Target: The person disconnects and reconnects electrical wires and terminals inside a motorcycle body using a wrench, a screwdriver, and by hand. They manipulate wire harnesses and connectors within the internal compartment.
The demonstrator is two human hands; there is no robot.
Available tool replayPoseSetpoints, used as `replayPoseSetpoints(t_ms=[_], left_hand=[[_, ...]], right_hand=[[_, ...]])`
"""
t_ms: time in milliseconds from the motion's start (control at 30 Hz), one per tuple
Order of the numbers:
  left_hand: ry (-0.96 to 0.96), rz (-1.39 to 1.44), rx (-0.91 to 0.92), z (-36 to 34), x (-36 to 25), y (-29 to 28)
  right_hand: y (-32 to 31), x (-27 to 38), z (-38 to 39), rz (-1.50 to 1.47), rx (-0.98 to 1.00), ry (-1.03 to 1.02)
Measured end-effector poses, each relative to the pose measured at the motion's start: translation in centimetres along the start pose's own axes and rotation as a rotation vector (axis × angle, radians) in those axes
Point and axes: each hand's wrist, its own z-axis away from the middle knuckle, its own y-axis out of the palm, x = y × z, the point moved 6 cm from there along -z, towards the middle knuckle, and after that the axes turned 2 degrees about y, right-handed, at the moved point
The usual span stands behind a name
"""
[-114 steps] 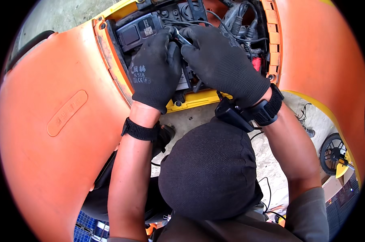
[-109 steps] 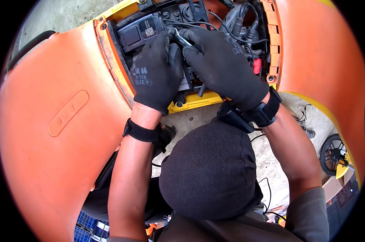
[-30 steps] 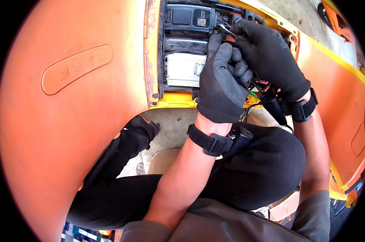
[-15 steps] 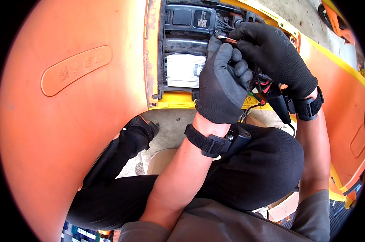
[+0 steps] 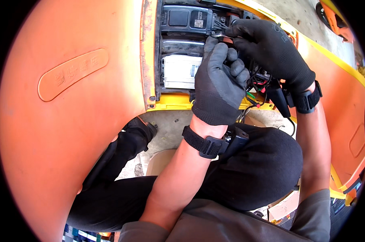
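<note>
Both my hands wear black gloves and meet at the cables (image 5: 219, 26) beside a black rectangular module (image 5: 186, 18). Between the thumb and fingers of my right hand (image 5: 267, 48) is a thin, shiny piece with a reddish part (image 5: 227, 40); its exact kind is unclear. My left hand (image 5: 223, 76) is closed, its fingers curled and its fingertips up against the cable ends. Whatever those fingers hold is hidden. Below the module, a silver finned box (image 5: 178, 71) with a label sits partly behind my left hand.
A large orange panel (image 5: 69, 133) fills the left side, and another orange panel (image 5: 339, 101) stands at the right. A yellow frame edge (image 5: 172, 104) borders the compartment. Loose wires (image 5: 259, 88) with red and green connectors hang below my right hand. Cardboard (image 5: 283, 207) lies at lower right.
The view has shifted slightly, moving the compartment a little left in the picture. Both hands stay at the cable ends, and less of the reddish part shows at my right fingertips.
</note>
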Motion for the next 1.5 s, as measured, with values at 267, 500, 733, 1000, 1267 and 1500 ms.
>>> replayPoseSetpoints(t_ms=[267,500,733,1000,1267,1500], left_hand=[[0.017,-0.015,-0.035,0.3,0.0,0.4],[0.008,-0.003,-0.013,0.5,0.0,0.1],[-0.014,0.094,0.000,0.2,0.0,0.6],[-0.006,0.060,-0.009,-0.2,-0.5,0.0],[-0.081,0.081,-0.003,-0.6,0.5,0.4],[0.019,-0.034,-0.096,-0.6,-1.8,0.1]], right_hand=[[-0.4,-0.9,-1.2,-0.098,0.129,0.050],[-0.2,-0.7,-1.2,-0.045,0.107,-0.031],[-1.7,-0.2,-2.7,-0.077,0.247,0.084],[-2.1,0.3,-5.1,-0.116,0.514,0.097],[-2.7,-0.7,-6.4,-0.076,0.775,0.229],[-1.8,1.6,-7.6,0.257,0.768,0.076]])
